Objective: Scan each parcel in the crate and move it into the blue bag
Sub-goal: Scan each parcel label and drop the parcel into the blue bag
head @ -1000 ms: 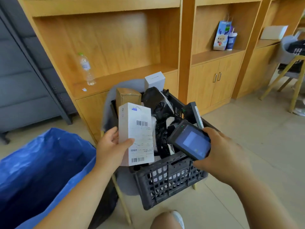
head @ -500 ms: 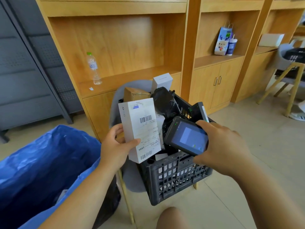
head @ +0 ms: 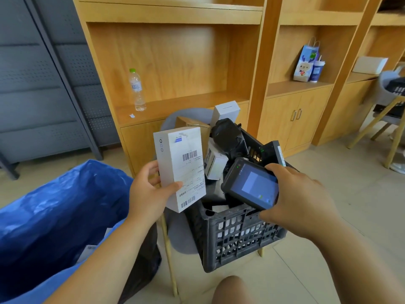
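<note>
My left hand point(head: 151, 191) grips a tall white box parcel point(head: 182, 163) with barcode labels facing me, held upright over the left edge of the black crate point(head: 236, 238). A black handheld scanner point(head: 252, 185) with a lit screen sits in my right hand point(head: 293, 196), just right of the parcel and above the crate. Inside the crate lie several more parcels: a brown box point(head: 192, 126), a white box point(head: 225, 110), a black bag parcel point(head: 228, 137) and a small white box point(head: 214, 161). The open blue bag point(head: 54, 211) stands at the lower left.
The crate rests on a grey chair point(head: 179, 235) with wooden legs. Behind it is a wooden shelf unit point(head: 175, 62) holding a water bottle point(head: 137, 91) and a paper gift bag point(head: 305, 62). Another chair point(head: 385, 110) stands at the right. My knee point(head: 232, 290) shows at the bottom.
The white parcel has risen slightly and tilted a little, and the scanner has come closer to it. The view has shifted so the crate sits further right.
</note>
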Tool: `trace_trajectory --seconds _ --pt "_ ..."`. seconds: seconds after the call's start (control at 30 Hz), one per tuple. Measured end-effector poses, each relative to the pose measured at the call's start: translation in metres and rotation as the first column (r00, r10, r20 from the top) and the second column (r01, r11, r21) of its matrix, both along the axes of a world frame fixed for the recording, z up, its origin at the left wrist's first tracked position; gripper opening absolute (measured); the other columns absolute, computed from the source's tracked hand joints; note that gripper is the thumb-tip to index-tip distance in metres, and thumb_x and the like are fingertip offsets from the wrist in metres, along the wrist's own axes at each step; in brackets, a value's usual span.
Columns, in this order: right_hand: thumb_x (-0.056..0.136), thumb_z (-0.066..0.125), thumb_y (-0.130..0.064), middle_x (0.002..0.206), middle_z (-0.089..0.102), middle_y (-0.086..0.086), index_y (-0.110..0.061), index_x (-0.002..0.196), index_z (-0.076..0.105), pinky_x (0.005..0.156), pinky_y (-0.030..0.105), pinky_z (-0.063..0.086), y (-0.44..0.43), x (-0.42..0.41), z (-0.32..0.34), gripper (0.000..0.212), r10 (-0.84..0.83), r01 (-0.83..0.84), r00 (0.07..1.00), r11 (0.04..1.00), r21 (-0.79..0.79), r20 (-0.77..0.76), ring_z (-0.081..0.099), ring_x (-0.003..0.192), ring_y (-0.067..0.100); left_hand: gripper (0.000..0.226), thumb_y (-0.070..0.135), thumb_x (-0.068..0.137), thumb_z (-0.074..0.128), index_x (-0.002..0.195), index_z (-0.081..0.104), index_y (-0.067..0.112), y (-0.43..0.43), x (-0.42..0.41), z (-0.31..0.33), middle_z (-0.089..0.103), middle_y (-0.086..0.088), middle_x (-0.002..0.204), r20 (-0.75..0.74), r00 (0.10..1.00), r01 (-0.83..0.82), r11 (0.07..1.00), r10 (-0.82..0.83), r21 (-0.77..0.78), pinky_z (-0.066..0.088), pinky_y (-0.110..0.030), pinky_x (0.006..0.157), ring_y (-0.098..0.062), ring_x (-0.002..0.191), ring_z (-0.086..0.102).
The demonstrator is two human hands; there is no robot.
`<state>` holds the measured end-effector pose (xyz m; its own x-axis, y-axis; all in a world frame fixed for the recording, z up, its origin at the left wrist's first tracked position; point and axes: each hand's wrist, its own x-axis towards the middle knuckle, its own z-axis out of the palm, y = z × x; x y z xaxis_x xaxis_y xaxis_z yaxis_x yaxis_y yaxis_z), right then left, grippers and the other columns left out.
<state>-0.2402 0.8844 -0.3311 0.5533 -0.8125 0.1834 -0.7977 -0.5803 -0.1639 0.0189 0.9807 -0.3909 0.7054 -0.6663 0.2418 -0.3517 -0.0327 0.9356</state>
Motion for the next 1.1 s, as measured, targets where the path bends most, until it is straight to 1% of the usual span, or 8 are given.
trace_trajectory --seconds 0.13,0.27,0.37,0.53,0.67,0.83,0.97,1.1 --pt "0.056 0.077 -0.049 0.102 0.052 -0.007 -0.028 0.128 0.034 0.069 0.032 0.046 0.012 0.024 -0.004 0.086 0.063 -0.063 0.997 0.998 0.022 0.036 0.050 0.085 0.016 0.059 0.013 0.070 0.082 0.118 0.054 0.033 0.033 0.019 -0.004 0.059 0.023 0.111 0.005 0.997 -0.071 0.997 0.071 -0.006 0.051 -0.023 0.074 -0.002 0.097 0.060" --pt "0.057 0.076 -0.050 0.109 0.053 -0.005 -0.028 0.132 0.031 0.068 0.034 0.045 0.026 0.059 -0.013 0.090 0.157 -0.159 0.987 0.985 0.069 0.030 0.052 0.088 0.019 0.059 0.011 0.068 0.082 0.100 0.053 0.051 0.082 0.050 -0.012 0.060 0.033 0.102 0.027 0.992 -0.126 0.990 0.125 0.060 0.047 -0.015 0.066 0.010 0.090 0.060" --pt "0.056 0.076 -0.051 0.111 0.052 -0.005 -0.028 0.135 0.031 0.068 0.033 0.044 0.038 0.088 -0.020 0.094 0.215 -0.216 0.976 0.973 0.083 0.019 0.052 0.088 0.018 0.059 0.013 0.067 0.084 0.099 0.053 0.050 0.116 0.078 -0.020 0.059 0.032 0.101 0.061 0.978 -0.206 0.970 0.199 0.133 0.044 -0.015 0.063 0.009 0.088 0.059" --pt "0.055 0.077 -0.052 0.111 0.053 -0.005 -0.028 0.132 0.030 0.068 0.034 0.047 0.059 0.127 -0.027 0.094 0.299 -0.297 0.954 0.950 0.097 0.000 0.052 0.089 0.018 0.056 0.014 0.065 0.085 0.109 0.057 0.035 0.154 0.136 -0.028 0.061 0.019 0.107 0.192 0.924 -0.366 0.908 0.330 0.202 0.045 -0.019 0.066 0.001 0.086 0.061" --pt "0.053 0.078 -0.053 0.108 0.052 -0.007 -0.029 0.133 0.029 0.070 0.035 0.050 0.069 0.142 -0.029 0.097 0.313 -0.310 0.949 0.946 0.093 -0.018 0.052 0.088 0.016 0.066 0.015 0.067 0.084 0.125 0.052 0.018 0.159 0.185 -0.032 0.052 -0.009 0.123 0.335 0.858 -0.490 0.815 0.389 0.309 0.045 -0.038 0.087 -0.024 0.109 0.052" --pt "0.052 0.077 -0.052 0.107 0.052 -0.009 -0.031 0.131 0.030 0.065 0.031 0.045 0.068 0.141 -0.027 0.094 0.275 -0.271 0.960 0.959 0.085 -0.052 0.045 0.081 0.012 0.057 0.024 0.073 0.082 0.124 0.060 0.015 0.154 0.195 -0.055 0.054 -0.007 0.128 0.245 0.925 -0.373 0.813 0.289 0.448 0.045 -0.037 0.093 -0.026 0.114 0.054" --pt "0.053 0.077 -0.052 0.099 0.046 -0.012 -0.031 0.131 0.031 0.063 0.030 0.042 0.060 0.131 -0.025 0.093 0.231 -0.225 0.972 0.969 0.105 -0.046 0.047 0.081 0.013 0.024 0.032 0.078 0.078 0.098 0.065 0.026 0.141 0.166 -0.071 0.063 0.011 0.104 0.085 0.980 -0.199 0.852 0.180 0.485 0.043 -0.023 0.072 -0.011 0.098 0.060" --pt "0.052 0.077 -0.052 0.110 0.051 -0.009 -0.031 0.133 0.030 0.064 0.030 0.044 0.047 0.109 -0.028 0.096 0.161 -0.157 0.986 0.981 0.115 -0.033 0.049 0.082 0.014 0.017 0.038 0.077 0.076 0.089 0.066 0.032 0.112 0.127 -0.064 0.067 0.016 0.093 0.013 0.998 -0.066 0.888 0.068 0.456 0.044 -0.019 0.062 -0.003 0.087 0.062"
